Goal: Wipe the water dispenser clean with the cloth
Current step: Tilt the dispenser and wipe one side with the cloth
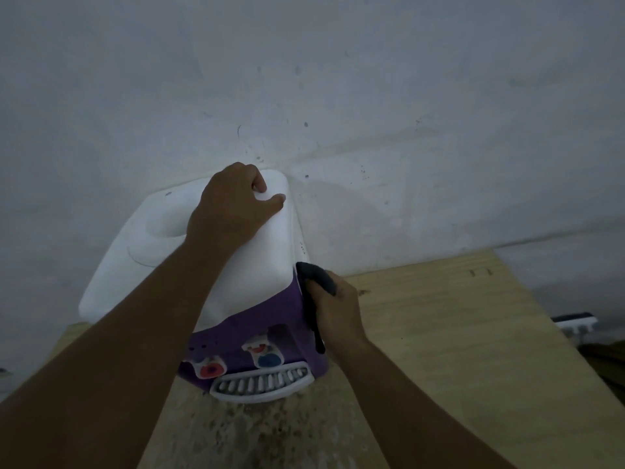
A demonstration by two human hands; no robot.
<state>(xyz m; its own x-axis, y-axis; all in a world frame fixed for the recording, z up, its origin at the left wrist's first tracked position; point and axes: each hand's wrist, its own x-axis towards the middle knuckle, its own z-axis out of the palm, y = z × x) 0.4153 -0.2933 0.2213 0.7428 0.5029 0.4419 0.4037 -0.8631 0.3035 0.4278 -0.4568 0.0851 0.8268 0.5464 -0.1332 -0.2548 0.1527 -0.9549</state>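
Note:
A small water dispenser (257,265) with a white top and a purple front stands on a wooden table, seen from above. It has a red tap, a blue tap and a white drip grille at the bottom front. My left hand (233,204) rests on the far right corner of the white top, fingers curled over the back edge. My right hand (338,309) grips a dark cloth (316,289) and presses it against the dispenser's right side, just below the white top. Part of the cloth hangs down beside my wrist.
The light wooden table (439,333) extends to the right and toward me, with stains on its near surface. A marked white wall (338,96) stands right behind the dispenser. A white power strip (575,324) lies beyond the table's right edge.

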